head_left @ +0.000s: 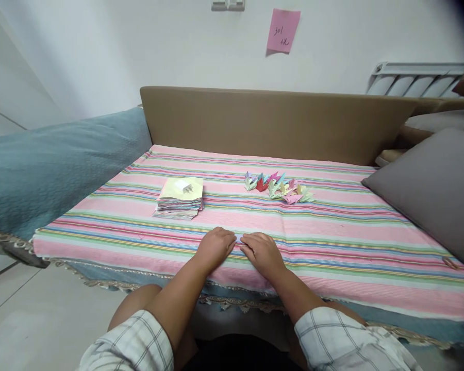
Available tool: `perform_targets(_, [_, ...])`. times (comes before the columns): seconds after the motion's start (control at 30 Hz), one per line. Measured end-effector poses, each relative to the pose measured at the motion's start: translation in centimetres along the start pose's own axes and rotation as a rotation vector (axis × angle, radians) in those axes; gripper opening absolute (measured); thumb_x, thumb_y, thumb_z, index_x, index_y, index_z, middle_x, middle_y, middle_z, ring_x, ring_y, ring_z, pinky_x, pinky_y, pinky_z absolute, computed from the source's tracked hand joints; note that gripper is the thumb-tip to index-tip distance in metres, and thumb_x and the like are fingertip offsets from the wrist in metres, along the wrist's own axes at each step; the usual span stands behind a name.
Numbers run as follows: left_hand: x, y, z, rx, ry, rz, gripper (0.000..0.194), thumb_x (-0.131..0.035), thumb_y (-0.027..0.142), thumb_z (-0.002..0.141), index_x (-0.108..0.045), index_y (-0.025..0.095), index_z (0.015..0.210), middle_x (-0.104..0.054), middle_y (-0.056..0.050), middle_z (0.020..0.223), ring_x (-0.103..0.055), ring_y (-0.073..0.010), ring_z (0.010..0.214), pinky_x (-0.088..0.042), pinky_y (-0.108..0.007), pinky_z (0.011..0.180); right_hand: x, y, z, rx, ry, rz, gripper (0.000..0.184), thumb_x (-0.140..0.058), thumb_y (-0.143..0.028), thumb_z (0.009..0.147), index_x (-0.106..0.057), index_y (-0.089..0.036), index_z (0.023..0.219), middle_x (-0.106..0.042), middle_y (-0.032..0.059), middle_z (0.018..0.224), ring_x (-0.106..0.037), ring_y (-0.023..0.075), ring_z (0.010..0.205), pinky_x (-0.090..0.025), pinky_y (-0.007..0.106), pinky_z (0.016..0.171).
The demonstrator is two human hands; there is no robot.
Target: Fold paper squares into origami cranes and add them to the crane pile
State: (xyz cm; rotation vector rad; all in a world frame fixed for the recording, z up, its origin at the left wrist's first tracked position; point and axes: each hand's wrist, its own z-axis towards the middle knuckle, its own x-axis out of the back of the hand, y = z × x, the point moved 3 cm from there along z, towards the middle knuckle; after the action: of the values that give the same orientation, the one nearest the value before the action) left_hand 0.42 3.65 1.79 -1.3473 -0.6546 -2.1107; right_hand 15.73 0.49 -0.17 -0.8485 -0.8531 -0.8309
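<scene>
My left hand [216,246] and my right hand [263,251] rest near the front edge of the striped cloth, fingertips almost meeting. Both are closed on a small pale lilac piece of paper [238,239], mostly hidden by the fingers. To the left, beyond my left hand, stands a stack of square paper sheets [180,205] with a yellow sheet on top. On that sheet lies a small white object [183,186] that I cannot make out. Farther back on the right, several folded paper cranes [280,188] in many colours sit in a cluster.
The pink striped cloth [112,219] covers the sofa seat. A brown backrest [270,123] runs along the back, with a blue armrest cover [62,154] at left. A grey cushion [436,180] stands at right, near a small brown object [450,263].
</scene>
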Motion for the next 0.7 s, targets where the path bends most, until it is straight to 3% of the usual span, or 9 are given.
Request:
perform_targets(0.2, [0.4,-0.1,-0.3,0.167,0.056,-0.149,0.025,-0.041,0.027,0.089,-0.065,0.02,0.091,-0.069,-0.004,0.085,-0.06,-0.0178,0.081,-0.045,-0.031,0.077,0.6,-0.4,0.6,-0.048,0.03,0.071,0.024,-0.047,-0.031,0.09,-0.064,-0.023,0.106,-0.069,0.004,0.099,-0.061,0.0183,0.093,-0.043,0.031,0.083])
perform_targets(0.33, [0.6,-0.5,-0.5,0.341,0.072,-0.454,0.021,-0.047,0.03,0.086,-0.066,0.022,0.091,-0.07,-0.001,0.085,-0.063,-0.0158,0.079,-0.048,-0.027,0.073,1.5,-0.2,0.9,-0.139,0.005,0.336,0.024,-0.049,-0.029,0.086,-0.066,-0.024,0.103,-0.069,0.0016,0.101,-0.063,0.0176,0.095,-0.047,0.029,0.083])
perform_targets(0.43, [0.5,-1.0,-0.6,0.444,0.062,-0.588,0.021,-0.053,0.032,0.082,-0.066,0.021,0.094,-0.071,0.0,0.083,-0.064,-0.0153,0.075,-0.05,-0.026,0.069,1.8,0.4,1.2,-0.262,-0.096,0.513,0.024,-0.054,-0.031,0.081,-0.068,-0.023,0.098,-0.071,0.0018,0.099,-0.065,0.0197,0.092,-0.049,0.031,0.082])
perform_targets(0.5, [0.6,-1.1,-0.7,0.417,0.09,-0.536,0.022,-0.056,0.033,0.081,-0.066,0.021,0.097,-0.071,-0.002,0.091,-0.064,-0.0165,0.081,-0.05,-0.028,0.073,1.7,0.7,1.3,-0.311,-0.16,0.568,0.024,-0.056,-0.031,0.078,-0.069,-0.021,0.096,-0.071,0.0027,0.098,-0.065,0.0208,0.091,-0.049,0.032,0.083])
perform_targets(0.6, [0.8,-0.7,-0.7,0.227,0.125,-0.349,0.018,-0.062,0.033,0.078,-0.069,0.023,0.091,-0.068,-0.004,0.106,-0.061,-0.0196,0.096,-0.046,-0.034,0.085,1.5,1.0,1.5,-0.313,-0.201,0.529,0.023,-0.055,-0.027,0.078,-0.07,-0.021,0.095,-0.071,0.0029,0.099,-0.064,0.0204,0.092,-0.048,0.032,0.084])
perform_targets(0.7, [0.5,0.1,-0.7,0.062,0.062,-0.237,0.01,-0.064,0.031,0.078,-0.071,0.026,0.082,-0.07,-0.001,0.102,-0.061,-0.0196,0.093,-0.043,-0.037,0.087,1.1,0.9,1.7,-0.275,-0.174,0.365,0.023,-0.053,-0.025,0.08,-0.07,-0.022,0.095,-0.07,0.0031,0.096,-0.062,0.0196,0.092,-0.046,0.03,0.083])
